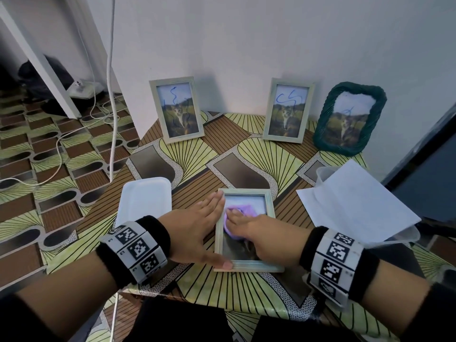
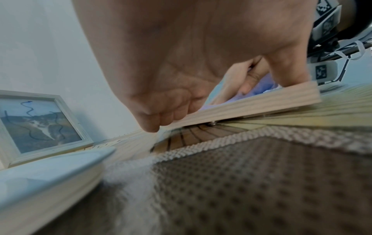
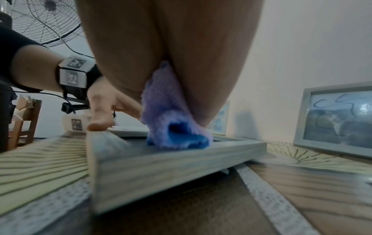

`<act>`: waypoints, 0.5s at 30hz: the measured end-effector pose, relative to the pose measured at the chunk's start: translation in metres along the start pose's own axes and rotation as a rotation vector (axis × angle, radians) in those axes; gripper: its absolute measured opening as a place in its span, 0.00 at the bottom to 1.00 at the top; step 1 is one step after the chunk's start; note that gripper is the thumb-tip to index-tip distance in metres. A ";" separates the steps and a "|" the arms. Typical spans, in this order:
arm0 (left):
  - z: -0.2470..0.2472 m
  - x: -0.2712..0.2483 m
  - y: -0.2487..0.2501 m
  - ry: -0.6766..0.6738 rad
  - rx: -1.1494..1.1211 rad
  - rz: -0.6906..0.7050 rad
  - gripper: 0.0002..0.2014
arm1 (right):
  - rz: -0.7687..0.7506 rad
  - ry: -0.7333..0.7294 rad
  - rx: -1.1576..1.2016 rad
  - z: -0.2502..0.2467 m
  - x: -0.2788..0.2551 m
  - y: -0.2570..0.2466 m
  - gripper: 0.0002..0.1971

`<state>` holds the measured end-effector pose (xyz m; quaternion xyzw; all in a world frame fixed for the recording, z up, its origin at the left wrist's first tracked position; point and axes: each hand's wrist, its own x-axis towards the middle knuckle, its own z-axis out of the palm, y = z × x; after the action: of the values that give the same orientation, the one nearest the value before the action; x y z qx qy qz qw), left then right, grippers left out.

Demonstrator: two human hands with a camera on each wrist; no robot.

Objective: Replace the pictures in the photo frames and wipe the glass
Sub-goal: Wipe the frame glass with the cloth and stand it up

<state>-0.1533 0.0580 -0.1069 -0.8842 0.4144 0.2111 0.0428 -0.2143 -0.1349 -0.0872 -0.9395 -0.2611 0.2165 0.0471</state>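
Note:
A pale wooden photo frame (image 1: pixel 267 213) lies face up on the patterned table (image 1: pixel 197 149), near its front edge. My left hand (image 1: pixel 195 233) lies along the frame's left side with fingers straight and the thumb on the near left corner. My right hand (image 1: pixel 259 233) grips a bunched purple cloth (image 1: pixel 237 211) and presses it onto the glass in the upper half. In the right wrist view the cloth (image 3: pixel 171 124) is squeezed between thumb and palm above the frame (image 3: pixel 161 167). The left wrist view shows the frame's edge (image 2: pixel 251 105) and the cloth (image 2: pixel 265 86) beyond it.
Two pale frames (image 1: pixel 176 109) (image 1: pixel 287 111) and a green woven frame (image 1: pixel 349 119) lean on the back wall, blue scribbles on their glass. A white tray (image 1: pixel 145 198) lies left of my hands. White paper (image 1: pixel 357 203) covers a clear container (image 1: pixel 323 172) at right. Cables (image 1: pixel 111 119) hang left.

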 end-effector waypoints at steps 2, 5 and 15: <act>-0.001 0.000 0.000 -0.005 0.001 0.003 0.67 | -0.062 0.019 0.041 0.005 -0.015 0.000 0.36; -0.002 0.000 -0.001 -0.023 -0.009 0.009 0.67 | -0.135 0.014 0.140 0.010 -0.040 -0.004 0.39; -0.002 -0.002 -0.002 -0.029 -0.086 0.025 0.68 | -0.167 0.007 -0.269 -0.003 -0.051 0.000 0.24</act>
<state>-0.1520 0.0603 -0.1048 -0.8770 0.4153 0.2418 0.0083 -0.2524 -0.1609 -0.0646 -0.9131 -0.3646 0.1718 -0.0606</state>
